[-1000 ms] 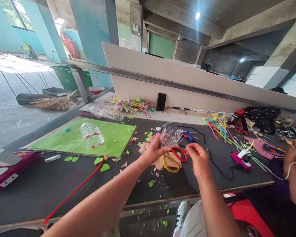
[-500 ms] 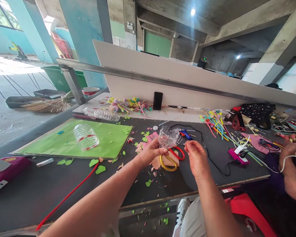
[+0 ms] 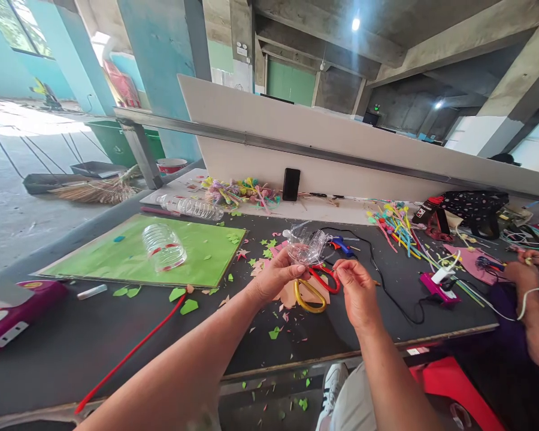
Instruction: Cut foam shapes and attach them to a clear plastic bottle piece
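My left hand (image 3: 276, 278) grips a clear plastic bottle piece (image 3: 304, 248) whose far edge is cut into strips. Close by on the right, my right hand (image 3: 356, 286) is closed, thumb against fingers; whatever may be pinched there is too small to make out. Beneath the hands lie scissors with one red and one yellow handle (image 3: 309, 297), on pink paper scraps. A blue glue gun (image 3: 342, 246) rests just beyond. On the green sheet (image 3: 117, 254) to the left lies a clear cut bottle (image 3: 164, 247).
A black phone (image 3: 291, 184) leans on the white board. Behind lie bundles of colored stems (image 3: 393, 224) and another bottle (image 3: 191, 207). A magenta power strip (image 3: 439, 290) has cables. A co-worker's hands (image 3: 523, 272) are at the far right.
The view has shifted slightly, moving the scene rightward. The bottle piece has turned a little in my left hand. My right hand has lowered slightly and stays closed.
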Action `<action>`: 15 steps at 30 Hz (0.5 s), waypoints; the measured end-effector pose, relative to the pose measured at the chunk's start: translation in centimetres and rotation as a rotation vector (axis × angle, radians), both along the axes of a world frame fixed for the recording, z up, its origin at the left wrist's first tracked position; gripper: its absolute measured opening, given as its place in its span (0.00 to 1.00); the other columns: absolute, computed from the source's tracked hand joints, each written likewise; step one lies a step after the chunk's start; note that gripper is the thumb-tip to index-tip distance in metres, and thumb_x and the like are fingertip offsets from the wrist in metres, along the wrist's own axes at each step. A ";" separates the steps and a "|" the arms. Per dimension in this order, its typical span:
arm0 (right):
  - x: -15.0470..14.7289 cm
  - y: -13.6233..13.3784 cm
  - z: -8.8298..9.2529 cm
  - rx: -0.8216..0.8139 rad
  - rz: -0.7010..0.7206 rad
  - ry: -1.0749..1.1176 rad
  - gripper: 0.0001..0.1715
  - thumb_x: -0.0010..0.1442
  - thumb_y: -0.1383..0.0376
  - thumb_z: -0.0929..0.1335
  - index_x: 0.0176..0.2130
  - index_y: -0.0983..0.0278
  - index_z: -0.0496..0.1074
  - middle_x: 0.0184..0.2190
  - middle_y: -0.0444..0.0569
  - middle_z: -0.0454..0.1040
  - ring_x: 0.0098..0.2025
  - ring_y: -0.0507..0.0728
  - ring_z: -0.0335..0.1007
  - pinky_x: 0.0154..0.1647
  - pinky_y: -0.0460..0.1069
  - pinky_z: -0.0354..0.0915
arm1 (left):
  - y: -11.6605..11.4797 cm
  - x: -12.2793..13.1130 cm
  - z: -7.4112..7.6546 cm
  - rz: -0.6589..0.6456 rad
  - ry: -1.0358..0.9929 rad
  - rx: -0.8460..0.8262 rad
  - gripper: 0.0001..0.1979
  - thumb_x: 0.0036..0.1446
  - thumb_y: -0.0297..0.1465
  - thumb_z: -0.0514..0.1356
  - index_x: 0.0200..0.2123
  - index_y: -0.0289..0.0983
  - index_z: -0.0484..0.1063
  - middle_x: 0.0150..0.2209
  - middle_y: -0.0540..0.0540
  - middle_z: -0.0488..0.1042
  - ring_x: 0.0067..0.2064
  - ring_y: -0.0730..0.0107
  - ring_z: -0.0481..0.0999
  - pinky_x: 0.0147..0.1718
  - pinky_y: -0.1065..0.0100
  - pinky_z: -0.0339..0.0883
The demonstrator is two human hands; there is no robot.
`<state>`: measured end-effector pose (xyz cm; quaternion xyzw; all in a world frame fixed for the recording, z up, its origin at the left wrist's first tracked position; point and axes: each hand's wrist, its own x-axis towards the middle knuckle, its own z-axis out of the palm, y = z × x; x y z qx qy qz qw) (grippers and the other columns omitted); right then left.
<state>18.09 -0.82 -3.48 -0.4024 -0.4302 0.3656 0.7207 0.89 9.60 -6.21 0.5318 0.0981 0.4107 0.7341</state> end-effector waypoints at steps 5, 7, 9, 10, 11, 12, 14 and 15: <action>0.3 -0.2 0.4 0.031 -0.032 -0.016 0.04 0.55 0.62 0.73 0.31 0.59 0.74 0.36 0.43 0.72 0.37 0.53 0.66 0.43 0.49 0.61 | 0.2 -0.1 -0.4 -0.040 0.013 -0.018 0.26 0.51 0.30 0.68 0.53 0.43 0.67 0.38 0.49 0.76 0.36 0.69 0.77 0.42 0.63 0.70; 0.3 -0.4 0.6 0.052 -0.046 -0.050 0.03 0.56 0.63 0.72 0.32 0.59 0.74 0.36 0.43 0.72 0.38 0.53 0.66 0.44 0.49 0.60 | 0.2 -0.1 -0.4 -0.045 0.036 -0.010 0.26 0.50 0.30 0.68 0.53 0.42 0.67 0.38 0.48 0.76 0.35 0.69 0.77 0.42 0.63 0.70; 0.3 -0.6 0.8 0.058 -0.068 -0.072 0.03 0.56 0.63 0.72 0.32 0.59 0.74 0.36 0.44 0.72 0.39 0.54 0.66 0.45 0.49 0.61 | 0.2 -0.1 -0.2 -0.047 0.052 -0.002 0.26 0.50 0.30 0.69 0.53 0.42 0.68 0.38 0.49 0.76 0.35 0.70 0.77 0.42 0.63 0.70; 0.3 -0.6 0.8 0.055 -0.081 -0.077 0.04 0.56 0.62 0.72 0.32 0.59 0.74 0.36 0.44 0.72 0.39 0.54 0.66 0.44 0.49 0.61 | 0.1 0.0 -0.1 -0.042 0.059 0.005 0.26 0.49 0.30 0.69 0.52 0.42 0.68 0.38 0.49 0.76 0.35 0.70 0.76 0.42 0.63 0.70; 0.3 -0.6 0.8 0.050 -0.095 -0.081 0.04 0.56 0.62 0.72 0.32 0.59 0.73 0.36 0.44 0.72 0.39 0.54 0.66 0.44 0.50 0.61 | 0.0 0.0 0.1 -0.033 0.066 0.015 0.26 0.48 0.30 0.70 0.51 0.42 0.68 0.39 0.49 0.76 0.36 0.70 0.76 0.42 0.63 0.69; 0.3 -0.6 0.8 0.044 -0.108 -0.088 0.04 0.56 0.62 0.72 0.32 0.59 0.73 0.36 0.45 0.72 0.38 0.55 0.67 0.44 0.50 0.62 | -0.1 0.1 0.3 -0.022 0.076 0.029 0.26 0.48 0.30 0.70 0.51 0.41 0.69 0.40 0.49 0.76 0.36 0.70 0.75 0.43 0.64 0.69; 0.5 -0.7 0.7 0.052 -0.143 -0.136 0.05 0.57 0.61 0.71 0.32 0.59 0.72 0.36 0.45 0.72 0.39 0.55 0.67 0.44 0.51 0.63 | -0.2 0.2 0.6 -0.008 0.110 0.061 0.26 0.47 0.30 0.70 0.50 0.40 0.69 0.41 0.48 0.75 0.38 0.70 0.74 0.42 0.65 0.69; 0.5 -0.7 0.7 0.069 -0.168 -0.192 0.04 0.58 0.62 0.70 0.32 0.59 0.72 0.37 0.46 0.72 0.40 0.56 0.67 0.45 0.51 0.63 | -0.3 0.2 0.7 -0.003 0.130 0.074 0.25 0.48 0.30 0.70 0.50 0.39 0.69 0.41 0.48 0.75 0.38 0.70 0.74 0.42 0.66 0.69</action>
